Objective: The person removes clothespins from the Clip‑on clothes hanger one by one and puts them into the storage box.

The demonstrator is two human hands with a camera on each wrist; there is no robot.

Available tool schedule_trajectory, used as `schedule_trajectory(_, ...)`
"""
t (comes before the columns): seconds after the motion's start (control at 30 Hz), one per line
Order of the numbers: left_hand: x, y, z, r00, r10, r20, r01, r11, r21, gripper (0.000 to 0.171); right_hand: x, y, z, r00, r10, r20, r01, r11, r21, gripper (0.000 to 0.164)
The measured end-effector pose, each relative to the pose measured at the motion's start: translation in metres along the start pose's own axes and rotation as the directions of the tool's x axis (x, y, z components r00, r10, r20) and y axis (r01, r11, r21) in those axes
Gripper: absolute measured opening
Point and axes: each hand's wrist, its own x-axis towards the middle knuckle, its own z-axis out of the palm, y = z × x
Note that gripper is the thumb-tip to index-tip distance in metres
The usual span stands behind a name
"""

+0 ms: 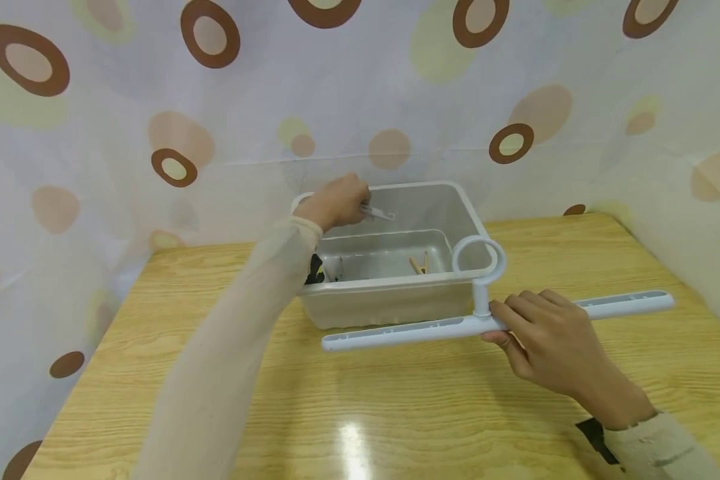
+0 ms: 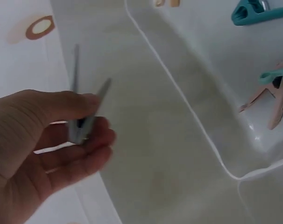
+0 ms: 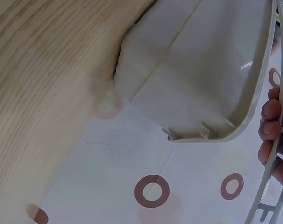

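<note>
My left hand point(image 1: 343, 200) is over the left back part of a beige plastic bin point(image 1: 390, 307). Thumb and fingers pinch a pale grey clothespin point(image 2: 81, 128), its two prongs pointing away from the palm in the left wrist view. With my right hand point(image 1: 549, 337) I grip a white plastic hanger point(image 1: 396, 332) near the middle of its long bar. Its round ring point(image 1: 501, 257) stands up in front of the bin's right front corner. In the right wrist view, curled fingers point(image 3: 271, 128) show behind the hanger's bar point(image 3: 263, 193).
Inside the bin lie a tan clothespin point(image 1: 419, 265), a teal clothespin point(image 2: 258, 16) and a black item with yellow point(image 1: 315, 270). The bin rests on a wood-grain table point(image 1: 396, 413), close to a circle-patterned curtain point(image 1: 360, 100) behind it.
</note>
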Motion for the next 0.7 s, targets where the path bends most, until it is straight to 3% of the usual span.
schedule_trajectory(0.07, -0.001, 0.001, 0.006, 0.996, -0.042, 0.084, 0.044, 0.999, -0.021, 0.012, -0.001, 0.000, 0.000, 1.000, -0.004, 0.008, 0.004, 1.000, 0.005, 0.055)
schedule_trajectory(0.13, -0.002, 0.002, 0.012, 0.981, -0.087, 0.176, 0.095, 0.995, -0.036, 0.016, -0.001, -0.001, 0.001, 1.000, -0.008, 0.013, 0.007, 1.000, 0.010, 0.055)
schedule_trajectory(0.23, -0.003, 0.004, 0.017, 0.956, -0.133, 0.260, 0.147, 0.988, -0.034, 0.021, -0.001, -0.002, 0.002, 1.000, -0.008, 0.018, 0.008, 1.000, 0.014, 0.055)
schedule_trajectory(0.47, -0.004, 0.010, 0.015, 0.946, -0.127, 0.298, 0.133, 0.991, 0.001, 0.028, -0.001, -0.002, 0.001, 1.000, -0.007, 0.026, 0.007, 1.000, 0.006, 0.055)
schedule_trajectory(0.6, -0.005, 0.010, 0.015, 0.941, -0.131, 0.312, 0.136, 0.991, 0.006, 0.016, -0.001, -0.003, 0.002, 1.000, -0.008, 0.018, 0.007, 1.000, 0.005, 0.055)
schedule_trajectory(0.67, -0.004, 0.009, 0.015, 0.946, -0.116, 0.301, 0.115, 0.993, 0.021, 0.008, -0.001, -0.003, 0.003, 1.000, -0.008, 0.000, 0.008, 1.000, 0.008, 0.055)
schedule_trajectory(0.7, -0.004, 0.008, 0.014, 0.950, -0.107, 0.293, 0.104, 0.994, 0.025, 0.012, -0.001, -0.003, 0.003, 1.000, -0.009, -0.012, 0.009, 1.000, 0.010, 0.054)
